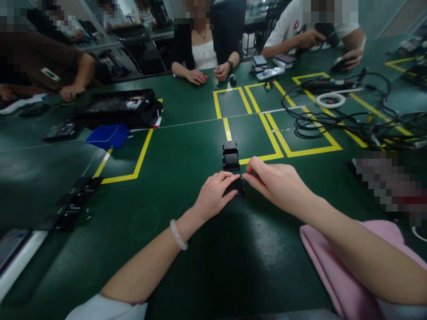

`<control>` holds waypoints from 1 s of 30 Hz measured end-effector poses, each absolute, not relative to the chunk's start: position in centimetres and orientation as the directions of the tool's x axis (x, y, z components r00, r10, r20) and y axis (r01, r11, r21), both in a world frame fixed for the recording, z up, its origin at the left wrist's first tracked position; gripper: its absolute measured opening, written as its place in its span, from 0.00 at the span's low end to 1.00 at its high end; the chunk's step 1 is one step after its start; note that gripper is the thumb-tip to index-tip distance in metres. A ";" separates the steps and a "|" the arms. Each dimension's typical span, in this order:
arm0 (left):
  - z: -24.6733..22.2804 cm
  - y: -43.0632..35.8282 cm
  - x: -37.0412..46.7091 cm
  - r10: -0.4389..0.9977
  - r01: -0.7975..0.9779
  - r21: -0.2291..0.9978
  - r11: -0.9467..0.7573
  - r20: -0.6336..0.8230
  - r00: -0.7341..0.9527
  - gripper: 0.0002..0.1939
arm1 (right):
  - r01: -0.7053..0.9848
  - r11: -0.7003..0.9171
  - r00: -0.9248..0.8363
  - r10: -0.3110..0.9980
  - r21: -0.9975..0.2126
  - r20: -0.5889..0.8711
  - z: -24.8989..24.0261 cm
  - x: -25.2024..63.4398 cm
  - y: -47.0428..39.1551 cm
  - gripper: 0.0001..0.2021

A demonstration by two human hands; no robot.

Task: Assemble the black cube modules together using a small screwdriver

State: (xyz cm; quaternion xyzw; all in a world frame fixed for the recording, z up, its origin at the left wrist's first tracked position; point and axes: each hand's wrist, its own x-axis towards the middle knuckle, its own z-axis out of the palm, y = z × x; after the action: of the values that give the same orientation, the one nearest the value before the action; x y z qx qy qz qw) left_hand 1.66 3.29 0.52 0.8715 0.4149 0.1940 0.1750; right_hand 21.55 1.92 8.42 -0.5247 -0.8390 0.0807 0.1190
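My left hand [213,193] grips a small black rectangular part [237,186] on the green table, thumb on its near side and fingers across its far side. Just right of that part is my right hand [276,180], thumb and forefinger brought together in a pinch at its edge. Whatever the pinch holds is too small and hidden to make out. Beyond my hands, two more black parts of similar look, a nearer one [231,161] and a farther one [230,146], stand in a line.
Several black parts [75,202] form a row at left, near a blue scoop-like tray [108,135] and stacked black trays [116,106]. Black cables [320,122] and a white coil [330,100] lie at right. A pink cloth [325,262] sits under my right forearm. Co-workers sit opposite.
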 end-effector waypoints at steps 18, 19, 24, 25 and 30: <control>0.0 3.4 1.5 0.805 0.608 0.562 -0.561 0.199 0.559 0.20 | 0.824 0.472 -0.455 0.881 -0.313 0.130 8.3 21.7 1.9 0.08; 0.0 3.4 1.5 0.805 0.607 0.562 -0.561 0.201 0.559 0.20 | 0.827 0.472 -0.459 0.881 -0.304 0.120 8.3 21.7 1.9 0.09; 0.0 3.4 1.5 0.800 0.598 0.569 -0.564 0.200 0.565 0.20 | 0.822 0.479 -0.461 0.877 -0.308 0.134 8.4 21.8 1.9 0.07; 0.0 3.4 1.5 0.801 0.598 0.571 -0.562 0.198 0.565 0.20 | 0.819 0.480 -0.462 0.877 -0.314 0.135 8.4 21.8 1.8 0.07; 0.1 3.3 1.6 0.809 0.606 0.575 -0.550 0.186 0.557 0.20 | 0.832 0.479 -0.471 0.877 -0.280 0.101 8.6 21.7 1.8 0.10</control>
State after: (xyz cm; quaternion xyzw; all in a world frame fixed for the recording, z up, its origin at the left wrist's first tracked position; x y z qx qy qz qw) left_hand 1.56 3.31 0.06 0.8520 0.4152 0.2213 0.2295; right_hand 21.66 1.77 8.57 -0.5012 -0.8521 0.0962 0.1159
